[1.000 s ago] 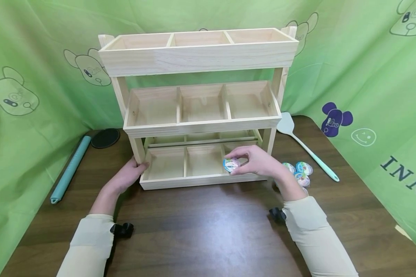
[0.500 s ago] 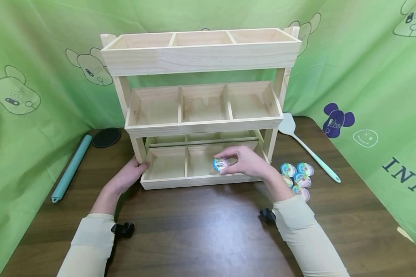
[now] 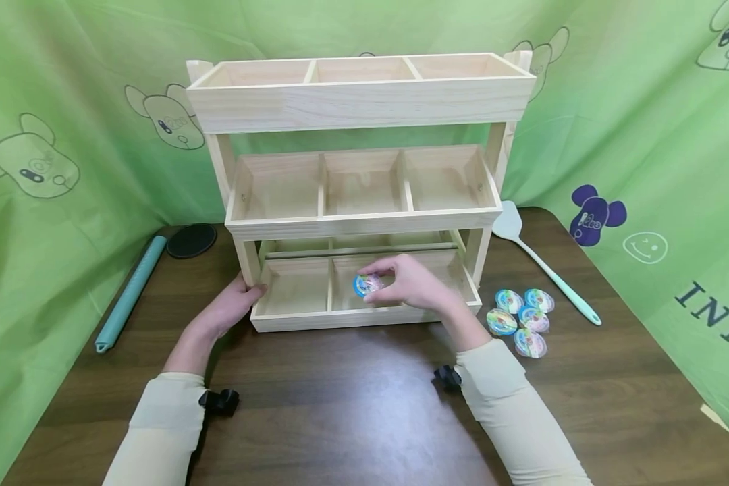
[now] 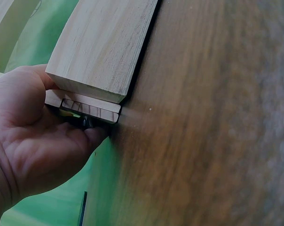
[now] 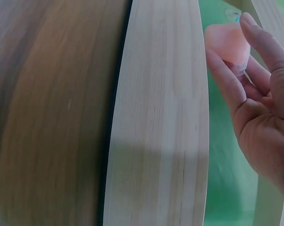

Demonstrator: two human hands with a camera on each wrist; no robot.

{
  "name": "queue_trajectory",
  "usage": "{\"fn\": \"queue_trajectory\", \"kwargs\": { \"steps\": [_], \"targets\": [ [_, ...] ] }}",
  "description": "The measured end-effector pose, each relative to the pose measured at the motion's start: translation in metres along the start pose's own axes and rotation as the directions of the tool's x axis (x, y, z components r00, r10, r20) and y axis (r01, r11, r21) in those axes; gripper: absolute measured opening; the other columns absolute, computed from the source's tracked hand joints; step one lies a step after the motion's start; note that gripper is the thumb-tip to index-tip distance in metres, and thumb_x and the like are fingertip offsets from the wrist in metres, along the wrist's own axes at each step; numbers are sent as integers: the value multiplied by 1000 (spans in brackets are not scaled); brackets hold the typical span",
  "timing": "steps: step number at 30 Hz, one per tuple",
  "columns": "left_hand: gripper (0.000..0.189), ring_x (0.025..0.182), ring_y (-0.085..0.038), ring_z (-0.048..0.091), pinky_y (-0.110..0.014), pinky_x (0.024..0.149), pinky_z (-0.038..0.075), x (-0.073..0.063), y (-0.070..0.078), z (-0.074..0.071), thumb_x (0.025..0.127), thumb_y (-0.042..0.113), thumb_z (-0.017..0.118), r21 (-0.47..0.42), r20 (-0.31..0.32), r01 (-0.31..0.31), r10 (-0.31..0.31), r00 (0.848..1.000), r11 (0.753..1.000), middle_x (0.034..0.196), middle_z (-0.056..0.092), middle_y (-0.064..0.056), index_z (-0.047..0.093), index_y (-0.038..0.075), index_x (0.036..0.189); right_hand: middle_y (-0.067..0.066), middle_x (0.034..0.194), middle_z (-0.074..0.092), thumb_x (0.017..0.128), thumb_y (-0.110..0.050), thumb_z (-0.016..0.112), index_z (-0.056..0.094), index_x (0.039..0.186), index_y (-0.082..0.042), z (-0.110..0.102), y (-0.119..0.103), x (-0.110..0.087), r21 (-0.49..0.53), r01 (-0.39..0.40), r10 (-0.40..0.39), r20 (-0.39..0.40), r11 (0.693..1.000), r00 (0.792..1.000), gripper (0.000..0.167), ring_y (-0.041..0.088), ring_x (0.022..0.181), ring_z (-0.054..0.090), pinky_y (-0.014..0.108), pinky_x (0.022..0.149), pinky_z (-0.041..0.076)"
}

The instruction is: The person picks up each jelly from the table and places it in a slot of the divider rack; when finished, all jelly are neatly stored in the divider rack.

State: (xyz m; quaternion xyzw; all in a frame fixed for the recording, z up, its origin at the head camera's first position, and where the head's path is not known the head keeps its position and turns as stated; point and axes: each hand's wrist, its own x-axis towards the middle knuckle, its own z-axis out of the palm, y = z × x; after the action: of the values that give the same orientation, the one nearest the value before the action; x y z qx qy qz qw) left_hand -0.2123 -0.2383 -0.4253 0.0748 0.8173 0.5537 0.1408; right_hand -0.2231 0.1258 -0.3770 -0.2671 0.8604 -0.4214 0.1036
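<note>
A three-tier wooden rack (image 3: 358,111) stands on the table, each tier split into three compartments. My left hand (image 3: 226,309) grips its lower left leg; in the left wrist view the fingers curl around the foot of the leg (image 4: 90,109). My right hand (image 3: 412,287) pinches a small jelly cup (image 3: 366,285) between thumb and fingers, over the middle compartment of the bottom tier. Its pinkish body (image 5: 226,43) shows in the right wrist view, above the rack's front board (image 5: 163,117). Several more jelly cups (image 3: 530,343) lie on the table right of the rack.
A pale spatula (image 3: 549,270) lies behind the loose cups. At the left are a rolled teal mat (image 3: 130,295) and a black round disc (image 3: 191,241). Green printed cloth (image 3: 662,135) hangs around the back and sides of the brown table (image 3: 340,405).
My right hand has moved left with the jelly cup, from the right compartment of the bottom tier to the middle one. The loose cups now show fully. My left hand keeps its grip.
</note>
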Motion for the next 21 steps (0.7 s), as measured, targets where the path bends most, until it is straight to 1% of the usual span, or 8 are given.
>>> {"fn": "queue_trajectory", "kwargs": {
  "steps": [4,7,13,21],
  "targets": [
    [74,147,-39,13,-57,118,16,1,-1,0,107,14,43,-7,-2,2,-2,1000,1000,163,4,-29,-6,-5,158,0,108,73,78,-19,88,75,121,-12,8,-4,9,7,15,-15,1,1000,1000,45,21,89,65,34,73,55],
    [73,147,-40,13,-57,118,15,1,-1,0,107,14,43,-14,-2,4,-4,1000,1000,163,4,-30,-6,-6,157,0,108,73,79,-20,87,74,122,-11,13,-7,15,10,27,-27,4,1000,1000,45,21,91,65,32,75,55],
    [73,147,-39,15,-56,118,16,0,-2,0,107,13,43,-27,-4,4,-4,1000,1000,163,5,-29,-5,-5,158,2,103,73,80,-22,87,72,125,-8,22,-15,27,53,4,-5,17,999,1000,50,19,89,66,31,74,56],
    [71,147,-39,15,-56,118,16,0,-1,0,107,13,43,-28,-2,1,-1,1000,1000,163,5,-28,-4,-5,158,-1,101,73,82,-21,86,72,126,-10,37,-22,43,62,-7,7,11,998,1000,47,16,93,66,29,79,54]
  ]
}}
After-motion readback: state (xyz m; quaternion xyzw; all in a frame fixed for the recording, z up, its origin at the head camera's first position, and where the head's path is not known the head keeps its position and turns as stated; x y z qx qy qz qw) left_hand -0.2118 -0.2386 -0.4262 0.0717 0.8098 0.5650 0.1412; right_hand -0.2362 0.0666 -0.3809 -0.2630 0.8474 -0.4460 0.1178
